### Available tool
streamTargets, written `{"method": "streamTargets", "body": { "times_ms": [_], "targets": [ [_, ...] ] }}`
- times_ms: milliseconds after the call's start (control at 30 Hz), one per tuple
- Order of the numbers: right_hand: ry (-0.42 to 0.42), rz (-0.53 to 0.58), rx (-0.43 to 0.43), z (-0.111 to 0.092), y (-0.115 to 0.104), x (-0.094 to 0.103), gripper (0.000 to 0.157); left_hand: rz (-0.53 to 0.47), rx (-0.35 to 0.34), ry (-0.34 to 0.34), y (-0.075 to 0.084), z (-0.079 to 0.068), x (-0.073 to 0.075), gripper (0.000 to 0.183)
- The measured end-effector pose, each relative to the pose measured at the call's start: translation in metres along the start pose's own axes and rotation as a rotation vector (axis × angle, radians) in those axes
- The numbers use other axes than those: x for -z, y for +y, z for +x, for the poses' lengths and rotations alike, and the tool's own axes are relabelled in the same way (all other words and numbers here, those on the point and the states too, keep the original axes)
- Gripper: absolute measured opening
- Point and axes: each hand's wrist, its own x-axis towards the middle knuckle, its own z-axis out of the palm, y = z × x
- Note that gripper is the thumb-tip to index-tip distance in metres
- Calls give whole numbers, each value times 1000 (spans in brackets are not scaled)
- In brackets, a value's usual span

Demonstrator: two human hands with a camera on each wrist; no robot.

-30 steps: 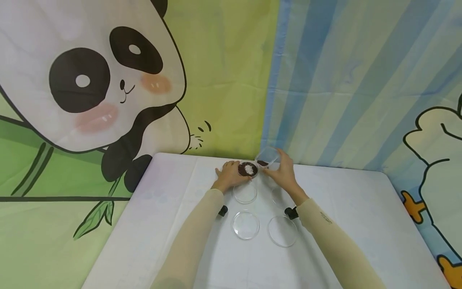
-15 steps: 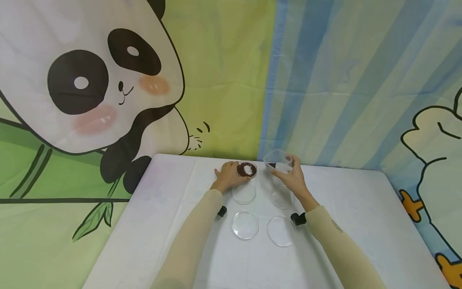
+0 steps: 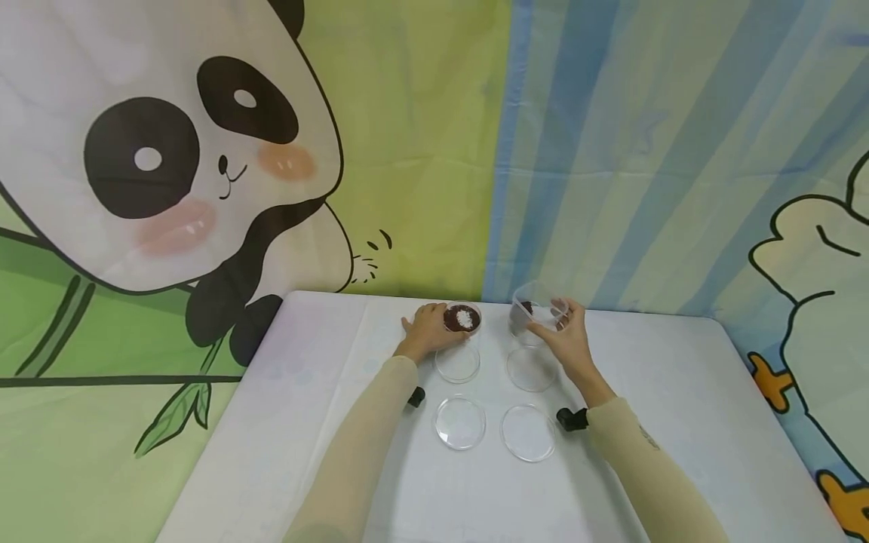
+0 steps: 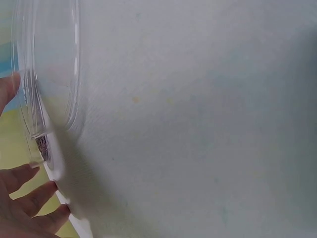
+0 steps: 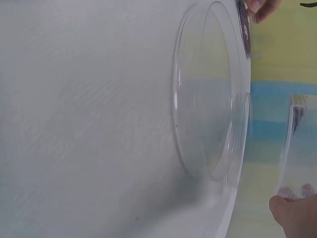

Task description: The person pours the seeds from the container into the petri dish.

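Observation:
My left hand (image 3: 429,329) holds the side of a round clear dish (image 3: 462,318) at the table's far edge. Dark brown, soil-like grains with a white heap in the middle fill it. In the left wrist view, its dark contents (image 4: 42,149) show between thumb and fingers. My right hand (image 3: 572,343) grips a clear plastic tub (image 3: 536,294), raised over the far edge to the right of that dish. Dark grains lie against one side of the tub, and something pale is inside. From the right wrist, the tub (image 5: 302,144) appears tilted, with the thumb on its near side.
Several clear round dishes or lids lie nearer the body: a left pair, one (image 3: 458,363) behind the other (image 3: 460,424), and a right pair, likewise one (image 3: 532,368) behind the other (image 3: 527,432). A printed cloth backdrop (image 3: 421,151) stands right behind the white table (image 3: 326,392).
My right hand has carried the tub rightward, away from the filled dish. My left hand stays at that dish. The head view has shifted slightly.

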Motion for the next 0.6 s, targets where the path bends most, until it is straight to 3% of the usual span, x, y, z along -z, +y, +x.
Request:
{"method": "streamTargets", "body": {
  "times_ms": [300, 600],
  "targets": [
    [58, 12, 25, -7, 5, 28, 101, -8, -12, 1, -1, 1, 0, 95],
    [140, -120, 22, -19, 11, 68, 106, -12, -10, -7, -1, 0, 1, 92]
  ]
}}
